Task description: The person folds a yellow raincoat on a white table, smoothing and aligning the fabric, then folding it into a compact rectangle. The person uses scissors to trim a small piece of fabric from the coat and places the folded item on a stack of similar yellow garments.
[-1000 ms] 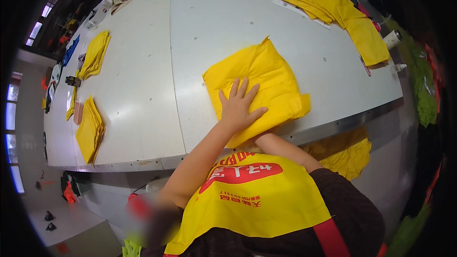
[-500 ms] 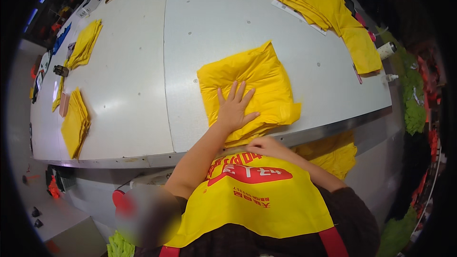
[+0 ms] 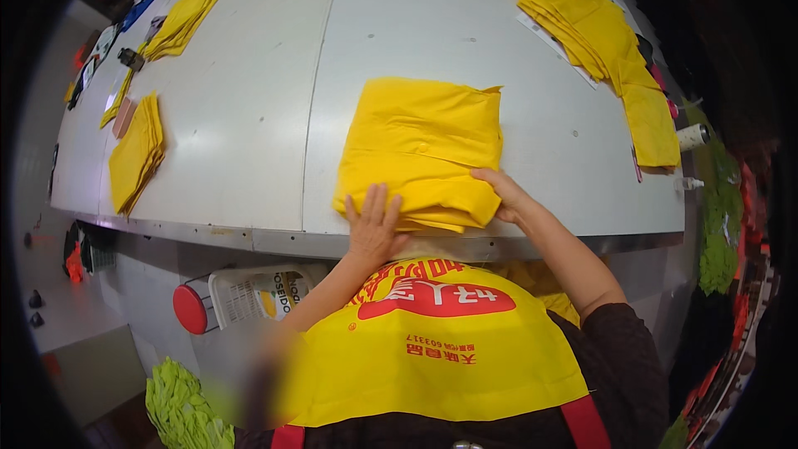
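Observation:
A folded stack of yellow cloth (image 3: 424,133) lies near the front edge of the pale table (image 3: 241,141). My left hand (image 3: 374,229) rests flat at the stack's near left corner, its fingers stretched over the fabric. At the near right corner my right hand (image 3: 499,195) grips the cloth, thumb on top and the other fingers hidden beside or under it. The upper fold is creased, and several layers show along the near edge.
At the right lies a long pile of yellow cloth (image 3: 582,25), with a thread cone (image 3: 692,137) and a small clear bottle (image 3: 688,184) beside it. Two yellow stacks (image 3: 137,154) are at the left. Below the table stand a red stool (image 3: 189,309) and a white basket (image 3: 258,295).
My right hand has moved from the table edge up to the stack's right corner and taken hold. My left hand has slid from the middle to the near left corner. The stack sits squarer.

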Demonstrator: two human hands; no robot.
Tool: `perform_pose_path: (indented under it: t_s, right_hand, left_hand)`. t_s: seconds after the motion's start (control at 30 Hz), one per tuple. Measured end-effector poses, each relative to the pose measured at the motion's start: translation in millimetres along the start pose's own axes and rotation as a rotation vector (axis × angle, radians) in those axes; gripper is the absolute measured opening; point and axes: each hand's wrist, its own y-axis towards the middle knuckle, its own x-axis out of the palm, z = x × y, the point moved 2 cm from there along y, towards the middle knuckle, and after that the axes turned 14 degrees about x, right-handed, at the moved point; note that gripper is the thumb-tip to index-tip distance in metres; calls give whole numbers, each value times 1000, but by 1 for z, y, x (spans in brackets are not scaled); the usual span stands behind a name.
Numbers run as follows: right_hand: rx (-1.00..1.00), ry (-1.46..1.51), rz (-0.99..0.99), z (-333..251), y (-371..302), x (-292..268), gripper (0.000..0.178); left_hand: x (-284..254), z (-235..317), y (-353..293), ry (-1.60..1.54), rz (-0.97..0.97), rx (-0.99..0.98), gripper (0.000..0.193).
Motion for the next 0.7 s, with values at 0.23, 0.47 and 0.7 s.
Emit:
perform_pose_path:
  t_s: [0.23, 0.47, 0.7]
  right_hand:
    - [203, -171, -44, -1, -20, 38, 39]
    - [-369, -1741, 492, -77, -63, 63, 31]
    - [-705, -1993, 139, -41, 36, 77, 15]
  left_hand:
    - [-22, -35, 26, 127, 214, -12, 45]
    - [-15, -17, 31, 21, 70, 73, 38]
    - [-8, -2, 53, -48, -120, 148, 32]
